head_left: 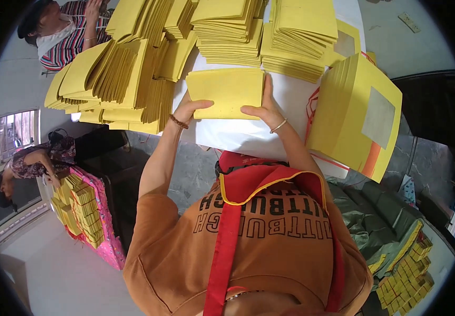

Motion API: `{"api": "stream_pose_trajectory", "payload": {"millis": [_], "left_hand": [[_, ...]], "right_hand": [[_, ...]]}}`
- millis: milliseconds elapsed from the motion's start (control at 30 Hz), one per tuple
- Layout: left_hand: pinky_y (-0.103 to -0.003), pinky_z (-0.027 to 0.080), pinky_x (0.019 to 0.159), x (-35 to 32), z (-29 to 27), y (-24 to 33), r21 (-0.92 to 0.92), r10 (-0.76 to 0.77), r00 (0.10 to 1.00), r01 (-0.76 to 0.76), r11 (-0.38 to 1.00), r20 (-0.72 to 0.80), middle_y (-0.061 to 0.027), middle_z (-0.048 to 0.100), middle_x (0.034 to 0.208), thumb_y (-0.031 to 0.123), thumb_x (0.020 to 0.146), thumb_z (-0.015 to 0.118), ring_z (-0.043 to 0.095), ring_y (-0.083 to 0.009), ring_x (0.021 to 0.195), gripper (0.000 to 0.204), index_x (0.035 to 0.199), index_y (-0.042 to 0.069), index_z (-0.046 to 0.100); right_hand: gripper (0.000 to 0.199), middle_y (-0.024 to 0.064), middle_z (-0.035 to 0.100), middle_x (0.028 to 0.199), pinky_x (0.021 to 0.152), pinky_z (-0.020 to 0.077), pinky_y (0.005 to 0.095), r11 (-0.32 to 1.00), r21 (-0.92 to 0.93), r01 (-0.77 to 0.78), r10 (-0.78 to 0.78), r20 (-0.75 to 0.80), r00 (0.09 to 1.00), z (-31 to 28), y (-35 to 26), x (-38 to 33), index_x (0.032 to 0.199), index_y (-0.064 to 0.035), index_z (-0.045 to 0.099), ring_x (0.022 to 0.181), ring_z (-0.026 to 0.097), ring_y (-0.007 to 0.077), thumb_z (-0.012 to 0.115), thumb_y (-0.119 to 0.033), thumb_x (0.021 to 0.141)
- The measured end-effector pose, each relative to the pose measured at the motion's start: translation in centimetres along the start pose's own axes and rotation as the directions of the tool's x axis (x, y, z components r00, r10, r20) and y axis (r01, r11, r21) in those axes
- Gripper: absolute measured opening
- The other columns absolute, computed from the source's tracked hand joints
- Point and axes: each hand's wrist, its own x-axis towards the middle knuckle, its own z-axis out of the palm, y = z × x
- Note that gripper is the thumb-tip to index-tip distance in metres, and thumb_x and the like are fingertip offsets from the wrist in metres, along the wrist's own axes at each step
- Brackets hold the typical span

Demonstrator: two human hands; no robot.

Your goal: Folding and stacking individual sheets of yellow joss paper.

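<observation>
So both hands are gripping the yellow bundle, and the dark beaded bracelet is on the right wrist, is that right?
Not quite: the head view shows the dark beaded bracelet on the left wrist. The left hand and right hand do grip the yellow bundle.

Two bare hands, left (191, 108) and right (268, 109), grip a yellow paper bundle (226, 95) above a white table (214, 136) with yellow stacks (227, 31).
</observation>
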Motion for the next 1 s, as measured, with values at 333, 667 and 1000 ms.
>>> {"api": "stream_pose_trajectory", "payload": {"millis": [333, 667, 1000], "left_hand": [[-0.037, 0.026, 0.104, 1.6, -3.4, -6.3, 0.684, -0.112, 0.991, 0.035, 0.729, 0.069, -0.0117, 0.049, 0.120, 0.024, 0.057, 0.084, 0.034, -0.0249, 0.122, 0.086, 0.129, 0.007, 0.040], [-0.038, 0.023, 0.107, -0.7, 0.7, -1.4, 0.185, 0.060, 0.993, -0.077, 0.980, 0.099, -0.0087, 0.038, 0.135, 0.034, 0.066, 0.077, 0.035, -0.0254, 0.124, 0.092, 0.139, 0.014, 0.025], [-0.032, 0.040, 0.093, -0.9, 7.8, -0.6, -0.021, 0.263, 0.956, -0.268, 0.963, -0.131, -0.0096, 0.050, 0.122, 0.012, 0.072, 0.070, 0.049, -0.0200, 0.112, 0.064, 0.127, 0.001, 0.040]], "right_hand": [[0.120, 0.0174, 0.036, 0.132, 0.105, 0.0268, 0.0350, 0.901, -0.318, 0.293, -0.269, 0.120, 0.956, -2.1, 1.3, -0.7, 0.139, 0.0036, 0.002, 0.125, 0.035, 0.0261, 0.084, -0.022, 0.055], [0.070, 0.0077, 0.050, 0.119, 0.090, 0.0431, 0.0306, 0.994, -0.001, 0.106, -0.106, 0.007, 0.994, -1.9, 1.1, -1.2, 0.127, -0.0034, 0.038, 0.105, 0.051, 0.0191, 0.075, -0.016, 0.069], [0.058, 0.0029, 0.047, 0.123, 0.096, 0.0381, 0.0318, 0.810, 0.584, 0.058, -0.019, -0.072, 0.997, 2.0, 2.4, -2.4, 0.131, -0.0059, 0.037, 0.114, 0.044, 0.0156, 0.064, -0.017, 0.081]]}}
